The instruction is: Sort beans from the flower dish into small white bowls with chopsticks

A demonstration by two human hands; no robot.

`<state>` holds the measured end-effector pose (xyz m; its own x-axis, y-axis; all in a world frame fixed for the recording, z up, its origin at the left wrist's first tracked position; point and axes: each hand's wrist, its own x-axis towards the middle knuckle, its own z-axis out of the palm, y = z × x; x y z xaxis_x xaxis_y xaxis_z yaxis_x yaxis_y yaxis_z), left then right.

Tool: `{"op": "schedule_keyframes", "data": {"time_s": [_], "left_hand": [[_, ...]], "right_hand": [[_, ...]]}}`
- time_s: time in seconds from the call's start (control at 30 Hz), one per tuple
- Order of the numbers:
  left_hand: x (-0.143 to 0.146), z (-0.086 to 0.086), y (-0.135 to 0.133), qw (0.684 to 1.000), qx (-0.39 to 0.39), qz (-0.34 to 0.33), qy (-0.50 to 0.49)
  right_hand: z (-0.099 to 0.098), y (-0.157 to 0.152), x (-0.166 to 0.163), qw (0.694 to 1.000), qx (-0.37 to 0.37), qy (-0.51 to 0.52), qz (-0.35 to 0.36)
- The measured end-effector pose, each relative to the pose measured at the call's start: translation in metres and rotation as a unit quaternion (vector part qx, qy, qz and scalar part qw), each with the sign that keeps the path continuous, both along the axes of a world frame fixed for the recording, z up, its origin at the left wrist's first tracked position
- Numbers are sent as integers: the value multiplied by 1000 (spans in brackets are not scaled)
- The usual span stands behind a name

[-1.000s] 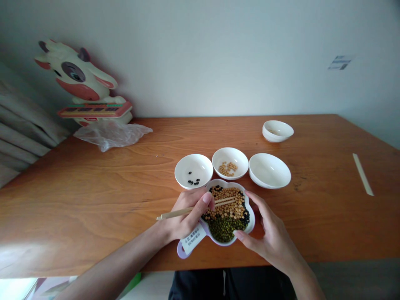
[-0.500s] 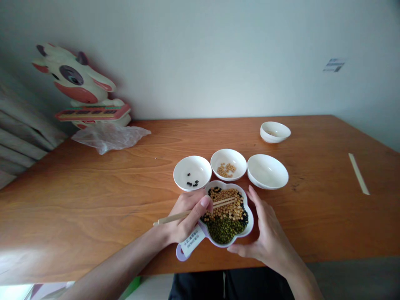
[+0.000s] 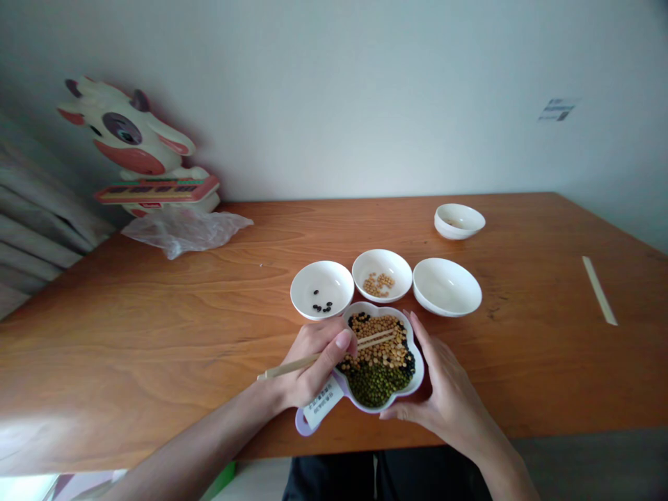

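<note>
My left hand [image 3: 321,358] is closed around a pair of wooden chopsticks [image 3: 289,366]. Their tips rest among yellow soybeans [image 3: 383,355] in a flower-shaped dish [image 3: 420,379] with a lilac handle and a white label. Green mung beans [image 3: 376,386] fill the dish's near part, and black beans [image 3: 411,364] lie along its edges. My right hand [image 3: 449,386] curves around the dish's right side, thumb at the near rim and fingers at the far right rim. Whether the chopstick tips pinch a bean is too small to tell.
Behind the dish stand a white bowl [image 3: 303,300] with several black beans, another bowl [image 3: 383,257] with soybeans, and a third bowl [image 3: 447,287]. Farther back is one more bowl [image 3: 459,229]. A cow toy [image 3: 140,149], clear plastic bag [image 3: 188,231] and pale strip [image 3: 599,291] lie farther out.
My right hand's fingers have moved slightly left, closer against the dish's rim. The left hand and chopsticks have barely shifted, and the bowls stay put.
</note>
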<state>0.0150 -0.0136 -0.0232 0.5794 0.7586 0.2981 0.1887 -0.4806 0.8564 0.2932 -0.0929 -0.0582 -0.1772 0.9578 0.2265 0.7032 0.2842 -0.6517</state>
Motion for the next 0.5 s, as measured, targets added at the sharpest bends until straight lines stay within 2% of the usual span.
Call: {"op": "schedule_keyframes", "data": {"time_s": [0.5], "left_hand": [[0, 2, 2, 1000, 25, -10, 15]], "right_hand": [[-2, 0, 1, 1000, 5, -6, 12]]}}
